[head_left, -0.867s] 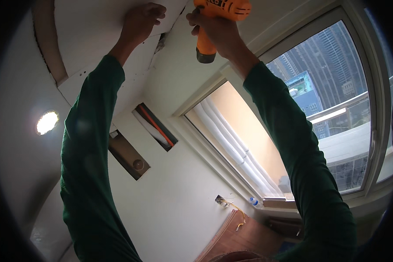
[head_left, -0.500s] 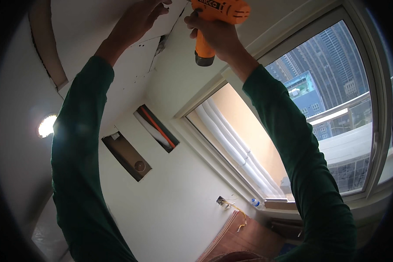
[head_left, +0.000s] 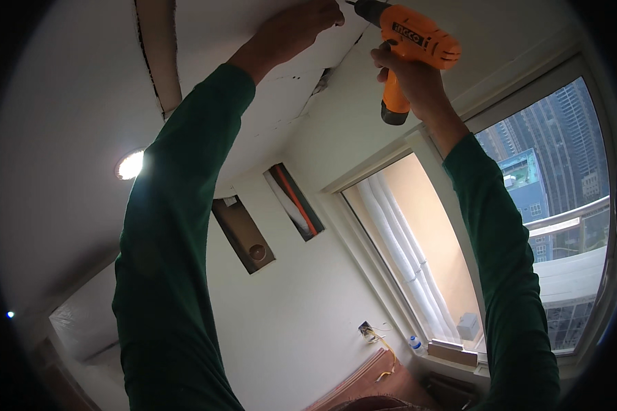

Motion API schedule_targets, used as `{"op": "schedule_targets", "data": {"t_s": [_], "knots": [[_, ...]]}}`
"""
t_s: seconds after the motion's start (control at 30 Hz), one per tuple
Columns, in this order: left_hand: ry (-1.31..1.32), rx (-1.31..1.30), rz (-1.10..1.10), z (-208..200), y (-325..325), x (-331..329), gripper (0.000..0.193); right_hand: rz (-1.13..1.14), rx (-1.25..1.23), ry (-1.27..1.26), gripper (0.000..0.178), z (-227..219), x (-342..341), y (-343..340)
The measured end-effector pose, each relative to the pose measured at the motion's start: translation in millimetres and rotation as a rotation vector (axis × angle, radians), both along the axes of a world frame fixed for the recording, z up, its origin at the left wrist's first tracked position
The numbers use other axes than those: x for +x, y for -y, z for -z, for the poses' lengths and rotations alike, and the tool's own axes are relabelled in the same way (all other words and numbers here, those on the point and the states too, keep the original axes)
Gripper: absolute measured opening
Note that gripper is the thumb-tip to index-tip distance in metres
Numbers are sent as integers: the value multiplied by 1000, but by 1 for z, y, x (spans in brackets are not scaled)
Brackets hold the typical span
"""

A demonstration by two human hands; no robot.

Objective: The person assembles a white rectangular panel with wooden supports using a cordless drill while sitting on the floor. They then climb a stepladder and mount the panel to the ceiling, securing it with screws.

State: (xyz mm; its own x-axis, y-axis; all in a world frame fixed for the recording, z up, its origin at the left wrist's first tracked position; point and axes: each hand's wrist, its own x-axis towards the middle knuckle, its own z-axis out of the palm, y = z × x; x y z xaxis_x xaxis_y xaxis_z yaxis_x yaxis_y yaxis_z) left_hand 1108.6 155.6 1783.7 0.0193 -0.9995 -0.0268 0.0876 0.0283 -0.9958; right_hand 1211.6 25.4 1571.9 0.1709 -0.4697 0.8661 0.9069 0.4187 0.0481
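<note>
A white ceiling [head_left: 82,96] slopes across the view as I watch through the head camera from a distance, its flat boards dotted with small dark marks and cut by one long brown gap [head_left: 159,58]. Below it, a pale wall [head_left: 260,308] meets two window panes, one showing white cloth [head_left: 406,253], the other tall buildings [head_left: 572,147] outside. I count two arms in green sleeves, two hands and one orange drill. The right hand [head_left: 415,79] has its fingers wrapped around the grip of the drill [head_left: 421,40], raised close under the ceiling near the top of the view, its bit pointing toward the left hand [head_left: 298,31]. The left fingers are curled up by the ceiling, just beside the bit; I cannot tell whether they hold anything. Around them I count one lit lamp [head_left: 129,165] overhead, two rectangular openings [head_left: 243,235] in the wall, one outlet hole [head_left: 365,329] trailing yellow wire [head_left: 392,363], one bottle [head_left: 416,344] near the sill, and reddish-brown boards [head_left: 370,383], too overlapped to count, below.
</note>
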Motion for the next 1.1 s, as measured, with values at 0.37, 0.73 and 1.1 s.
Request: {"op": "schedule_targets", "data": {"t_s": [0.37, 0.73, 1.1], "knots": [[331, -35, 197, 10, -57, -68, 33, 26, -11, -16, 17, 3, -4, 7], [483, -40, 325, 2, -75, -96, 32, -12, 10, -8, 16, -1, -4, -3], [409, 22, 646, -8, -60, -84, 26, -19, 11, 0, 17, 2, -10, 1]]}}
